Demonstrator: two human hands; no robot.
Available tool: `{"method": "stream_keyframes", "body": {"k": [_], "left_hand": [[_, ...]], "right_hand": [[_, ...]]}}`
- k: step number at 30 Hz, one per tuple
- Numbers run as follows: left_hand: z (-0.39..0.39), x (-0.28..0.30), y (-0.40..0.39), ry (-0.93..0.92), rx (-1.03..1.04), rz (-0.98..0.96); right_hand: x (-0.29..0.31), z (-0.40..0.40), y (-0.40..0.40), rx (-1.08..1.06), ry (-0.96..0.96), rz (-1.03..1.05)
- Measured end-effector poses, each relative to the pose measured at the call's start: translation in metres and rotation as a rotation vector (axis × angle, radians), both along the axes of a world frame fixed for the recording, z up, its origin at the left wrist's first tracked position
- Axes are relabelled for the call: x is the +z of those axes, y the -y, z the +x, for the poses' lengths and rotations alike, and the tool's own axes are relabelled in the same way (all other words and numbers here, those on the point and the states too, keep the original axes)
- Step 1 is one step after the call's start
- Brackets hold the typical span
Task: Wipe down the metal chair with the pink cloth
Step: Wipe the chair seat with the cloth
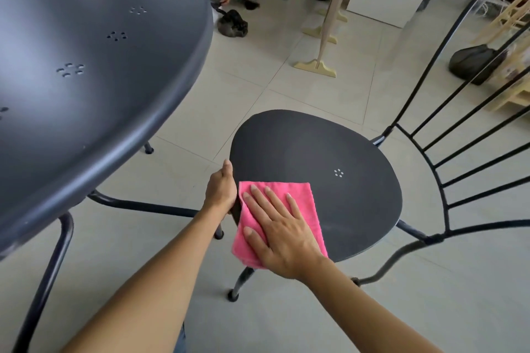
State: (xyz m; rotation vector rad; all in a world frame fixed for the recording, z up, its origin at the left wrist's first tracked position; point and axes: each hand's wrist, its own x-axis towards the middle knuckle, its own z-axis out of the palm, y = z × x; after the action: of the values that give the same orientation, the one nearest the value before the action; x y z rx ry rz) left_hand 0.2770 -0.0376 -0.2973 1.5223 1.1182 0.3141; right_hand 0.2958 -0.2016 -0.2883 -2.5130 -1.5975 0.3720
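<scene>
The dark metal chair (pixel 315 152) stands in the middle, its round seat facing up and its barred backrest at the right. A folded pink cloth (pixel 304 198) lies on the seat's near left part. My right hand (pixel 281 229) presses flat on the cloth, fingers spread. My left hand (pixel 220 189) grips the seat's left edge, thumb on top.
A large dark metal table (pixel 94 51) with small hole clusters fills the left, its legs reaching the floor near the chair. Behind, a person crouches over dark bags (pixel 232 24). A beige squeegee (pixel 318 64) leans at the back. Wooden racks stand at the right.
</scene>
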Motion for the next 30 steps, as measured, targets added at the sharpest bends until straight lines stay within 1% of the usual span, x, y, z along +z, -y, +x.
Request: {"method": "stream_keyframes", "body": {"k": [3, 6, 10, 12, 13, 16, 19, 24, 30], "left_hand": [[0.0, -0.002, -0.001, -0.023, -0.03, 0.017], [0.0, -0.005, -0.003, -0.057, -0.042, 0.008], [0.001, -0.011, -0.005, -0.024, -0.048, -0.038], [0.002, -0.017, -0.008, -0.011, -0.05, -0.034], [0.002, -0.019, -0.006, -0.003, -0.048, -0.035], [0.003, -0.022, -0.011, 0.045, -0.055, -0.106], [0.0, -0.02, -0.012, 0.054, -0.029, -0.147], [0.0, -0.01, -0.006, -0.014, -0.028, -0.05], [0.0, -0.005, -0.002, -0.039, -0.036, -0.017]], "right_hand": [[-0.001, 0.011, 0.032, 0.009, -0.007, 0.004], [-0.003, 0.032, 0.039, -0.104, 0.021, 0.0], [-0.008, 0.06, 0.003, -0.366, 0.027, -0.011], [-0.012, 0.063, -0.027, -0.448, 0.035, -0.022], [-0.012, 0.06, -0.039, -0.454, 0.028, -0.022], [-0.01, 0.039, -0.066, -0.34, 0.02, -0.005], [-0.006, 0.021, -0.059, -0.237, 0.0, 0.023], [-0.003, -0.007, -0.022, -0.106, 0.001, 0.016], [-0.002, -0.01, 0.021, 0.068, 0.071, -0.013]]}}
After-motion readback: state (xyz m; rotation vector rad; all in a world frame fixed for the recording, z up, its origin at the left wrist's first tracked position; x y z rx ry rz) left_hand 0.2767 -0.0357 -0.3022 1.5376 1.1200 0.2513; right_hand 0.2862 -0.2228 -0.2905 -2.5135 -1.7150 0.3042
